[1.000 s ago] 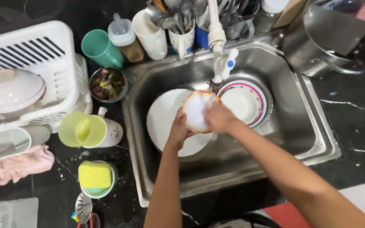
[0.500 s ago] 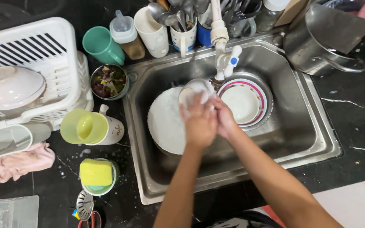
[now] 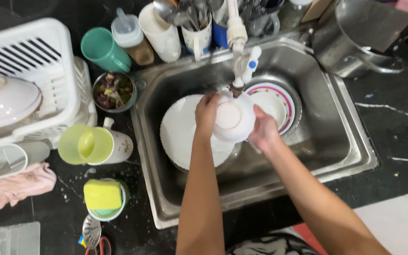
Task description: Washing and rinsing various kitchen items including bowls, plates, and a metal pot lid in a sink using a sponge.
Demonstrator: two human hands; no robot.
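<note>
Black stone counter surrounds a steel sink (image 3: 341, 141). Over the basin, the left hand (image 3: 207, 113) and the right hand (image 3: 264, 130) both curl around a small white bowl (image 3: 233, 122), turned bottom-up and held just under the white tap (image 3: 240, 52); the fingers grip opposite sides of its rim. Below the bowl lies a large white plate (image 3: 180, 132), and beside it a plate with a pink rim (image 3: 279, 101). Farther left stand a yellow-green cup (image 3: 83, 145), a yellow sponge (image 3: 102, 194) and a white dish rack (image 3: 34, 56).
</note>
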